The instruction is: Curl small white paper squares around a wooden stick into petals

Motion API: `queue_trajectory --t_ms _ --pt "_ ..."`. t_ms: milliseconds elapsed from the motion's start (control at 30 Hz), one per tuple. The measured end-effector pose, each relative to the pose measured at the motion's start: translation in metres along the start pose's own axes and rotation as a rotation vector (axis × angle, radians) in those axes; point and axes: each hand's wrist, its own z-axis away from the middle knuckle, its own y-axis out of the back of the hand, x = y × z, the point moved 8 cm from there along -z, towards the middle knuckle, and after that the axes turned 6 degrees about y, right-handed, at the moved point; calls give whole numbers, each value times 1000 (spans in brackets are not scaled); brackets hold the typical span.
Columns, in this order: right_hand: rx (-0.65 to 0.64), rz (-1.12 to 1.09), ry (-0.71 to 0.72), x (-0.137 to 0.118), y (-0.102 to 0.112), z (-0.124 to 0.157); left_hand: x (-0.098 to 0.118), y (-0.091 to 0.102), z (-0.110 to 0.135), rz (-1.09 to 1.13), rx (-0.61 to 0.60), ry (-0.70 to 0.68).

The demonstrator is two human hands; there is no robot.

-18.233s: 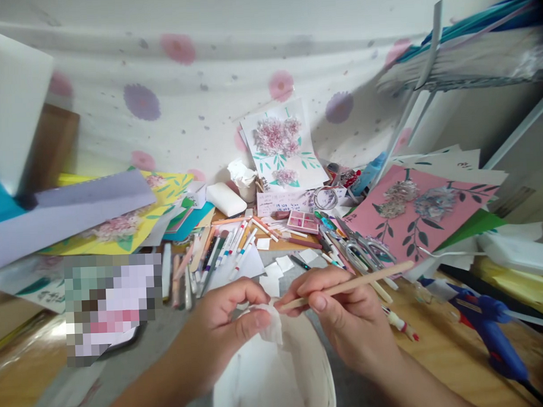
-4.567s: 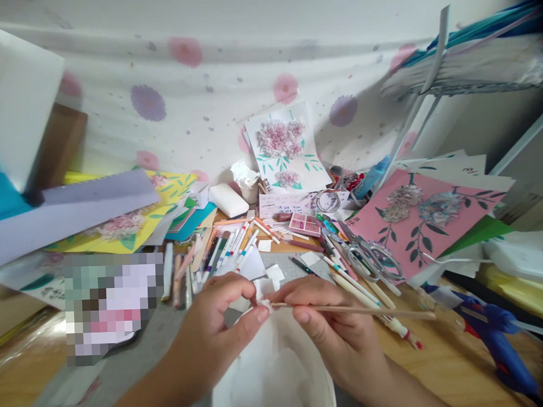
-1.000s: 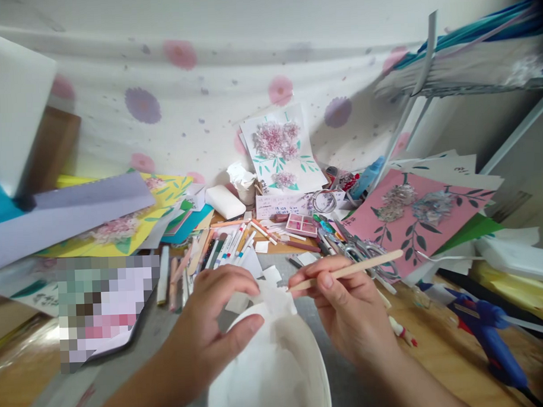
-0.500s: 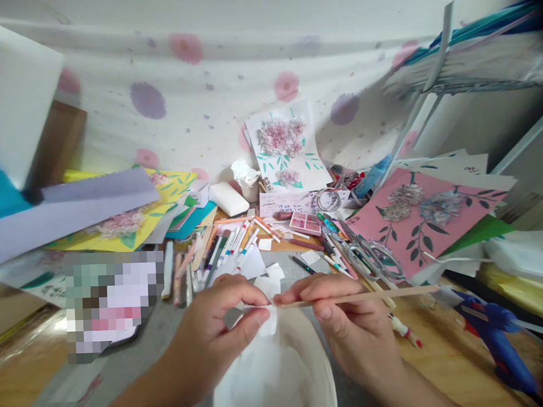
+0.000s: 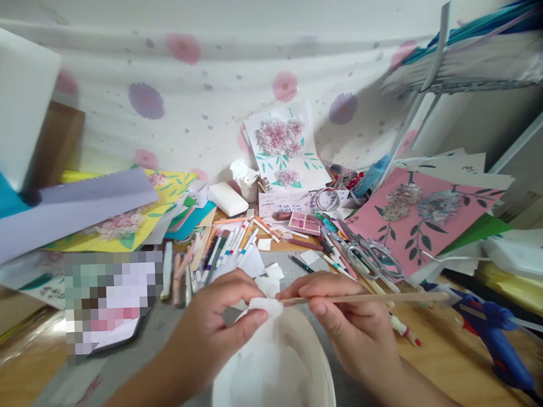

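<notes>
Between the thumb and fingers of my left hand (image 5: 226, 318) is a small piece of white paper (image 5: 265, 304), pinched and bent up. My right hand (image 5: 351, 319) grips a thin wooden stick (image 5: 373, 298), which lies almost level and points left. The stick's left tip is at the paper's right edge; I cannot tell whether it presses on it. Both hands are above the rim of a white bowl (image 5: 328, 368), whose inside looks pale. More small white paper pieces (image 5: 274, 271) lie just beyond my fingers.
Pens and markers (image 5: 228, 246) crowd the middle of the table. Scissors (image 5: 366, 256) lie right of them, and a blue glue gun (image 5: 494, 326) is at the far right. Flower pictures stand behind, one on a pink sheet (image 5: 401, 223). A blurred-out phone (image 5: 119, 310) lies left.
The paper in my left fingers has turned upward from hanging down and shows its face. The stick has levelled out, its right end slightly lower and farther right.
</notes>
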Motion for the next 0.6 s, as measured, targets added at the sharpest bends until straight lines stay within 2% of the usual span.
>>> queue_trajectory --t_ms 167,267,600 --pt "-66 -26 13 -4 -6 1 -20 -3 2 204 -53 187" --pt "-96 -26 27 -6 -9 1 -26 -4 3 248 -35 268" --pt "-31 -120 -38 3 -5 2 -28 -6 4 315 -37 331"
